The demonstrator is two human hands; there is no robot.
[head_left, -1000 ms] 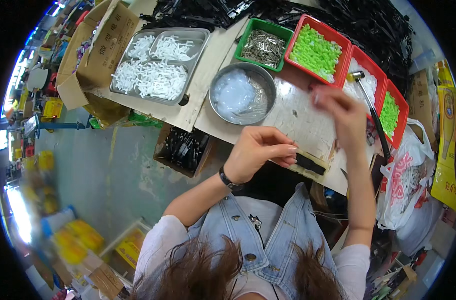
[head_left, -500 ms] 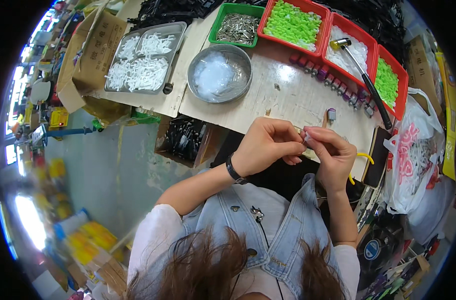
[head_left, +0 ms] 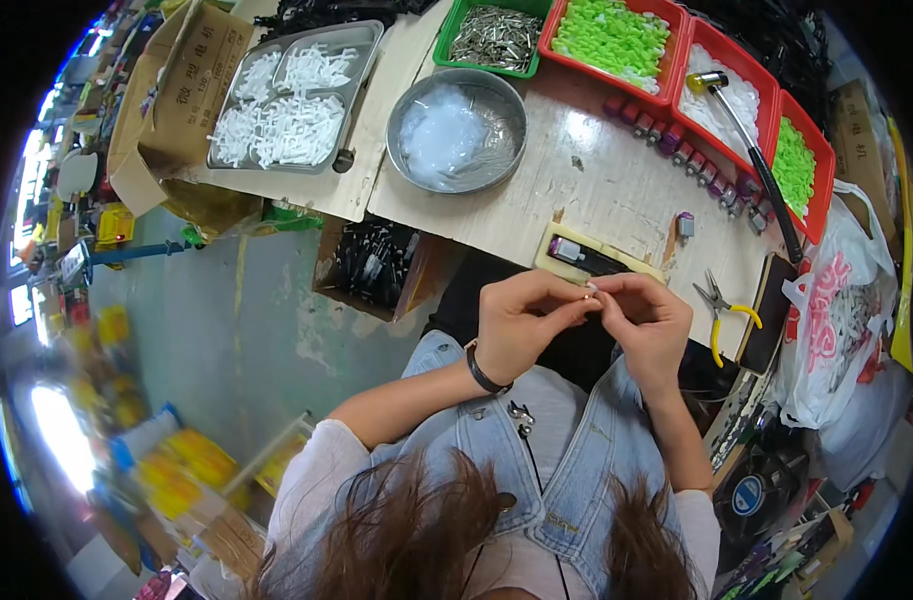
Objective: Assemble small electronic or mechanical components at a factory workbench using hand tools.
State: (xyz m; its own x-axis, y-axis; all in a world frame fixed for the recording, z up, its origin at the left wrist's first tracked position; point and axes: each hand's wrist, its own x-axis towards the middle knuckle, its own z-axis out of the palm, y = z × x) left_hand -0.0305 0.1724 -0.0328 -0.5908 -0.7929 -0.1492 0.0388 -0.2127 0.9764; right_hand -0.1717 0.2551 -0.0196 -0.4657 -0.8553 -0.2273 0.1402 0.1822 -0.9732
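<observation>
The cream holder (head_left: 611, 252) looks matt, the round bowl (head_left: 514, 130) shiny metal.

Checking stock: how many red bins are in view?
3, in a row at upper right: left bin with green pieces; middle bin with white pieces; right bin with green pieces.

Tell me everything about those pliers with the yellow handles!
The pliers have grey, metal-looking jaws and two curved yellow handles. They lie open on the pale table, jaws toward the table's far side, to the right of the right hand. No hand touches them. One handle reaches toward the dark flat slab; whether they touch is unclear.
</observation>
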